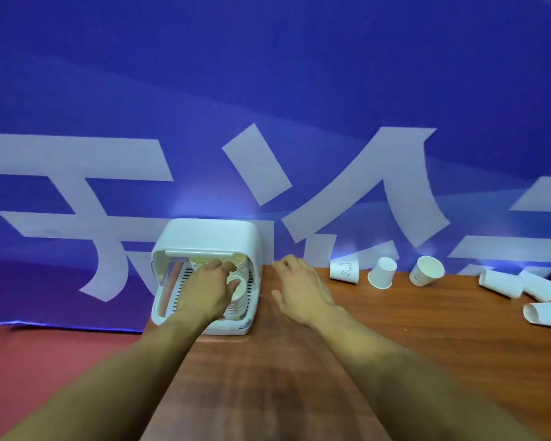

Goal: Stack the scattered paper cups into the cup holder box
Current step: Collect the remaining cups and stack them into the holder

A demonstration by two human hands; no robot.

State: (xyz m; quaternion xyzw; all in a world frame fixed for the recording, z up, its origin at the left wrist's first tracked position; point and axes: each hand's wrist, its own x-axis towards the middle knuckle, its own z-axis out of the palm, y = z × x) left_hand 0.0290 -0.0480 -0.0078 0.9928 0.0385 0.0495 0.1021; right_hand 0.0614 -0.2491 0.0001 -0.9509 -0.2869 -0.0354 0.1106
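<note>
Brown wood makes the bench point(427, 345). A white cup holder box point(204, 237) sits at its left end. The left hand point(209, 291) reaches inside it, fingers curled round a paper cup point(237, 288). The right hand point(303, 288) hovers flat beside the box, holding nothing. Loose cups point(383, 272) lie further right.

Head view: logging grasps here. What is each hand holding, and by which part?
The left hand grips a paper cup near its rim, inside the cup holder box. The right hand holds nothing.
</note>
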